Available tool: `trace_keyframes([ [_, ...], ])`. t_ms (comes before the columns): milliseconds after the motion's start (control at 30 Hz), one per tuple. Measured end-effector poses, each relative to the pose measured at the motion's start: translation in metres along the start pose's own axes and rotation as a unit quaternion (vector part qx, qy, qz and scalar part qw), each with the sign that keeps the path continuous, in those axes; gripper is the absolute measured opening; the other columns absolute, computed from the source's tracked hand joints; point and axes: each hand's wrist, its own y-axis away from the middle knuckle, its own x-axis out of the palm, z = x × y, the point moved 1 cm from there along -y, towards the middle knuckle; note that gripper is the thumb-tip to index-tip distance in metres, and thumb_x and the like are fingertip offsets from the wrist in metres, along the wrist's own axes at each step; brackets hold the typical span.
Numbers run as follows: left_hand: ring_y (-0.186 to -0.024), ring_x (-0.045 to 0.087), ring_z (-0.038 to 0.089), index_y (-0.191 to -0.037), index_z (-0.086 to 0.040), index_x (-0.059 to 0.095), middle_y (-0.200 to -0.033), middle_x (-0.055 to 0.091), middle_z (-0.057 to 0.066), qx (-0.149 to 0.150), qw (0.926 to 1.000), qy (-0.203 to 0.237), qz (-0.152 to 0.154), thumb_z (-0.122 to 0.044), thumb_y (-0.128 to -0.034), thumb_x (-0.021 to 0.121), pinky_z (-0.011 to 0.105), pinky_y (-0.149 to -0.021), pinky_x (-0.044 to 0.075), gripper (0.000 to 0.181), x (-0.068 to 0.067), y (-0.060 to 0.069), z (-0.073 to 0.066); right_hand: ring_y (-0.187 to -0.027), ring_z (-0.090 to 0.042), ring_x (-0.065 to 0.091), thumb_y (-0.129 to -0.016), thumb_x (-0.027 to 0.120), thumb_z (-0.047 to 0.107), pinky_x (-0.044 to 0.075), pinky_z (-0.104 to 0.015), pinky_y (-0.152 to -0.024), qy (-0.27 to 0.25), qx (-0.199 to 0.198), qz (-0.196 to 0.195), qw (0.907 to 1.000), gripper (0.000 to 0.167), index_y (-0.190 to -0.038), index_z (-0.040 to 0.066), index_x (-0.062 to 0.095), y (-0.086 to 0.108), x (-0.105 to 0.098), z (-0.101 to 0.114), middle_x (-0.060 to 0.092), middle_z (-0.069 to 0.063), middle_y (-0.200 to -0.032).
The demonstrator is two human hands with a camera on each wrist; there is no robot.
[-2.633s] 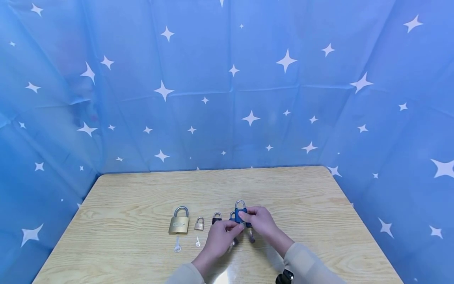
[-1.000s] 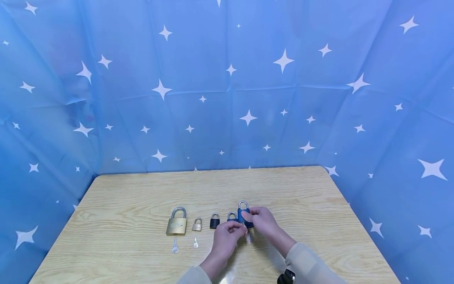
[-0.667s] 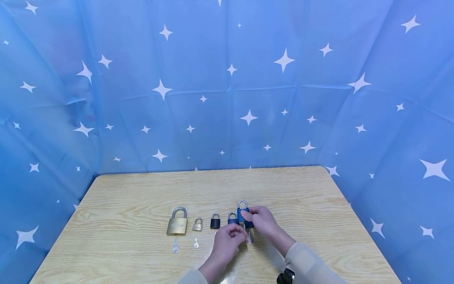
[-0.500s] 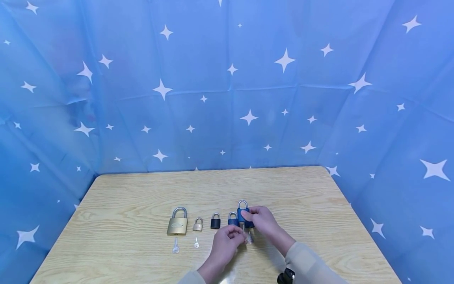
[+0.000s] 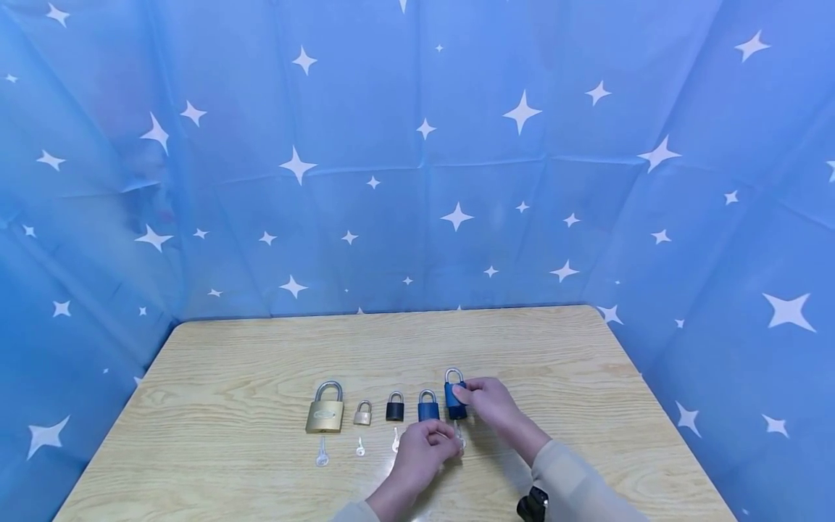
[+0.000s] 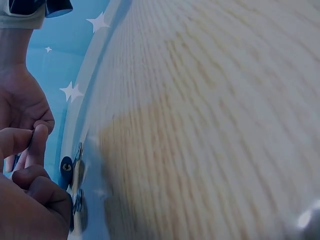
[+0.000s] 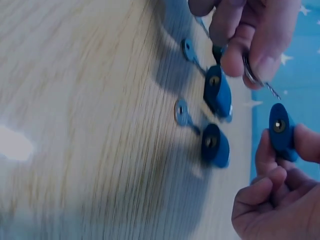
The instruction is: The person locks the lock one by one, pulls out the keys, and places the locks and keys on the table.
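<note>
My right hand [image 5: 496, 407] holds a blue padlock [image 5: 454, 395] above the table, shackle up, between thumb and fingers. In the right wrist view the keyhole of this padlock [image 7: 280, 127] faces the camera. My left hand [image 5: 420, 455] pinches a small metal key [image 7: 253, 72], its tip close to the keyhole but apart from it. On the table behind are two more blue padlocks, a nearer one [image 7: 216, 145] and a farther one [image 7: 217, 92], each with a key lying before it. In the head view my left hand partly hides this area.
Left of my hands lie a large brass padlock [image 5: 325, 415], a small brass padlock [image 5: 362, 415] and a black padlock [image 5: 394, 409]. Keys lie before them: a large key [image 5: 322, 453], a small key [image 5: 360, 448] and another key [image 5: 395, 439]. A starred blue curtain [image 5: 417, 181] stands behind the wooden table [image 5: 248, 377].
My left hand has drawn down and away from the held padlock, and a gap now shows between them. My right hand has shifted slightly right with the padlock. The black padlock's key has come into view.
</note>
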Motion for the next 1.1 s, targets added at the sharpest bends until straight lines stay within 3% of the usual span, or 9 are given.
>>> trace_keyframes([
  [100,-0.062,0.062,0.007,-0.089,-0.004,0.069,-0.077,0.074,0.012,-0.004,1.0,0.0,0.005,-0.01,-0.0801,0.074,0.017,-0.053,0.041,0.012,0.003,0.001,-0.001,-0.112,-0.028,0.055,-0.095,0.06,0.028,0.044,-0.048,-0.094,0.015,0.004,-0.001,0.9999,0.034,-0.112,0.0,0.069,-0.002,-0.006,-0.002,0.067,-0.012,-0.114],
  [200,-0.057,0.058,0.008,-0.088,-0.004,0.068,-0.076,0.074,0.011,-0.009,0.9999,0.0,0.01,-0.01,-0.0806,0.074,0.017,-0.05,0.038,0.011,0.005,0.001,-0.003,-0.103,-0.025,0.055,-0.095,0.06,0.028,0.045,-0.041,-0.086,0.03,0.008,0.0,0.9995,0.032,-0.111,0.001,0.069,-0.003,-0.013,-0.004,0.066,-0.009,-0.107],
  [333,-0.057,0.058,0.009,-0.088,-0.004,0.068,-0.075,0.074,0.01,-0.011,0.9998,-0.004,0.015,-0.01,-0.0813,0.074,0.016,-0.049,0.037,0.01,0.009,0.001,-0.004,-0.083,-0.02,0.05,-0.096,0.059,0.027,0.039,-0.032,-0.072,0.044,0.012,0.008,0.9989,0.026,-0.083,0.004,0.065,-0.006,-0.02,-0.008,0.054,-0.003,-0.081],
  [467,-0.065,0.067,0.013,-0.089,-0.004,0.068,-0.074,0.074,0.01,-0.01,0.9997,-0.004,0.02,-0.01,-0.0815,0.074,0.017,-0.052,0.039,0.011,0.013,0.002,-0.004,-0.067,-0.017,0.041,-0.096,0.058,0.024,0.032,-0.03,-0.062,0.057,0.009,0.017,0.9982,0.037,-0.064,0.011,0.046,-0.009,-0.025,-0.011,0.038,0.001,-0.064],
  [667,-0.068,0.069,0.01,-0.089,-0.006,0.068,-0.074,0.074,0.007,-0.016,0.9994,-0.007,0.031,-0.014,-0.0829,0.074,0.019,-0.058,0.042,0.012,0.019,0.002,-0.005,-0.061,-0.015,0.037,-0.096,0.057,0.022,0.031,-0.028,-0.059,0.071,0.01,0.019,0.9973,0.041,-0.06,0.013,0.04,-0.011,-0.032,-0.018,0.034,0.003,-0.059],
  [900,-0.065,0.065,0.008,-0.085,-0.01,0.069,-0.071,0.074,0.002,-0.027,0.9991,-0.021,0.027,-0.016,-0.0818,0.075,0.019,-0.055,0.038,0.009,0.023,0.001,-0.004,-0.061,-0.015,0.043,-0.095,0.059,0.024,0.033,-0.028,-0.058,0.099,0.019,0.014,0.9948,0.035,-0.063,0.013,0.05,-0.013,-0.037,-0.025,0.042,0.003,-0.062],
  [1100,-0.063,0.06,0.008,-0.084,-0.011,0.069,-0.071,0.073,0.002,-0.033,0.9986,-0.03,0.029,-0.016,-0.0815,0.075,0.019,-0.054,0.036,0.009,0.024,0.002,-0.003,-0.049,-0.011,0.032,-0.094,0.062,0.026,0.025,-0.024,-0.05,0.113,0.006,0.007,0.9935,0.046,-0.056,0.016,0.038,-0.013,-0.04,-0.03,0.033,0.006,-0.051],
])
